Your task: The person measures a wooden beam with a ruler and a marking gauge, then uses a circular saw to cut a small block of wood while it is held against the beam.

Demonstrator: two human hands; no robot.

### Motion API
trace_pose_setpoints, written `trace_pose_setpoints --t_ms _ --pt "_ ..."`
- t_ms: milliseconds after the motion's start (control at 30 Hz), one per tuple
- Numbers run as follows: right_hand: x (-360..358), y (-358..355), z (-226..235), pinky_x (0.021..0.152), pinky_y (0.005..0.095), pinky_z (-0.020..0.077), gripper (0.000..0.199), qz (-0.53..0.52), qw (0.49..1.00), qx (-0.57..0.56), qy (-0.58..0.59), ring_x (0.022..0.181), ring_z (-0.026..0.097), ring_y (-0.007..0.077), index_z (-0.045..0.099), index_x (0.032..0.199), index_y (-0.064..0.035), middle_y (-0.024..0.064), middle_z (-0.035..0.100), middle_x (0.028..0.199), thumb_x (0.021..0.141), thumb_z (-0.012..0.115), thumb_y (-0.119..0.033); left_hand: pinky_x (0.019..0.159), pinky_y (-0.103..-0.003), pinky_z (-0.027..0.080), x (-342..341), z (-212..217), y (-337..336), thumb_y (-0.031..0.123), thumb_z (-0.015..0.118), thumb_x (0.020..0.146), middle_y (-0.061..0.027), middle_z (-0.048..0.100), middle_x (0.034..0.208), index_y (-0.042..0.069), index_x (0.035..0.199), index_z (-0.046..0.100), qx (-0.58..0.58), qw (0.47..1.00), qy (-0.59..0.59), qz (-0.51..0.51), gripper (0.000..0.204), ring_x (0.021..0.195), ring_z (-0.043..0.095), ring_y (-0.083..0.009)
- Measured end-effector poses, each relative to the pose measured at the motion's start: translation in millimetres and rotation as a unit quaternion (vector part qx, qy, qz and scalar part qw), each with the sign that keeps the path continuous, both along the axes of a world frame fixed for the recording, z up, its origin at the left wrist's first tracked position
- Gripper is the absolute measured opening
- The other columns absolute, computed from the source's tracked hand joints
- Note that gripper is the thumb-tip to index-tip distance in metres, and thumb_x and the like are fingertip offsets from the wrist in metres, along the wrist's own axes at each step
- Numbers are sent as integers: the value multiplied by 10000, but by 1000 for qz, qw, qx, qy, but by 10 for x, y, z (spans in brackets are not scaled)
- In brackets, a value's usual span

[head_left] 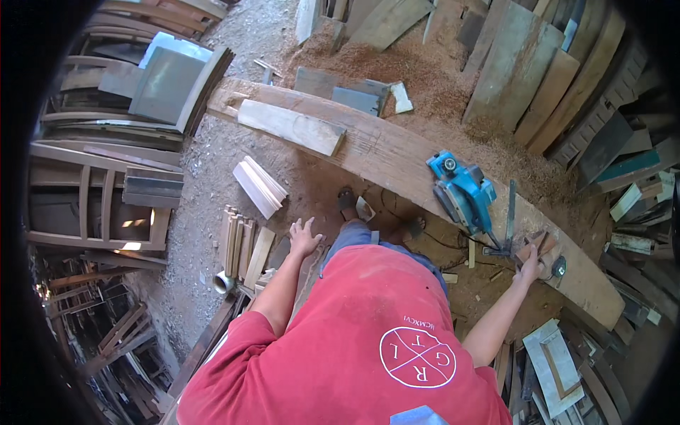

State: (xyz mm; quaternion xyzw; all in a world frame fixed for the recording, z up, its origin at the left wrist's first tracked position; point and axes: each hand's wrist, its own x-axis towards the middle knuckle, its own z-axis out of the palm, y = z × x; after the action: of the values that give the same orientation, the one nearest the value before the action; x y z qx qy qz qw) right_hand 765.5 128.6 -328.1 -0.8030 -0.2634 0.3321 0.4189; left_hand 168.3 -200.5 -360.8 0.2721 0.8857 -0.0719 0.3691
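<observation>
My left hand point(304, 238) hangs over the floor with its fingers spread and nothing in them. Nearest to it are a bundle of pale thin wood strips point(259, 187) and a row of short wood pieces point(239, 239). On the right, my right hand point(527, 266) grips a small brown wooden block point(542, 245) at the long plank point(397, 159). Whether the block touches the plank is hard to tell. Close by lie a dark square point(510, 219) and a small dark round tool point(559, 266). A blue electric planer point(464, 190) rests on the plank.
A pale board point(292, 127) lies on the plank's far left part. Wood shavings point(432, 85) cover the ground beyond it. Boards point(513, 67) lean at the right, and curved frames point(92, 191) are stacked at the left. A dark cable point(439, 244) runs below the plank.
</observation>
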Motion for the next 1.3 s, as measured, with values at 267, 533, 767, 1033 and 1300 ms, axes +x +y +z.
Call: trace_pose_setpoints --t_ms 267,533,767,1033,1300 --pt "363 -208 -57 795 389 558 234 -51 997 62 -1 935 665 197 696 1078 33 102 723 1039 927 710 -146 1194 -536 341 -141 -219 212 458 756 888 -243 508 1531 178 1542 499 41 985 56 -160 756 1445 424 -437" --pt "266 198 967 1013 431 511 531 90 944 -3 -319 1194 680 371 670 1335 -7 243 703 1286 890 722 -292 1255 -508 241 -76 -390 339 363 770 911 -258 401 1599 186 1539 509 109 988 11 -109 703 1509 307 -410" --pt "819 259 232 1032 398 514 529 224 941 -9 -253 1180 694 346 668 1313 32 237 728 1239 844 743 -199 1255 -509 262 -14 -203 388 396 750 922 -248 406 1597 192 1525 529 76 988 -8 -132 674 1498 306 -434" --pt "713 109 122 1119 449 429 637 197 947 33 -250 1322 575 387 600 1413 -11 260 622 1400 818 763 -172 1244 -506 270 -108 -222 69 405 730 930 -249 449 1573 182 1494 568 66 991 -1 -115 628 1500 332 -417" --pt "-283 -62 802 1022 480 476 331 171 880 136 -421 1148 613 367 715 1204 -54 185 683 1142 896 712 -176 1238 -499 266 -97 -351 -18 388 725 939 -225 494 1537 163 1475 586 55 991 -19 -123 598 1477 381 -377"
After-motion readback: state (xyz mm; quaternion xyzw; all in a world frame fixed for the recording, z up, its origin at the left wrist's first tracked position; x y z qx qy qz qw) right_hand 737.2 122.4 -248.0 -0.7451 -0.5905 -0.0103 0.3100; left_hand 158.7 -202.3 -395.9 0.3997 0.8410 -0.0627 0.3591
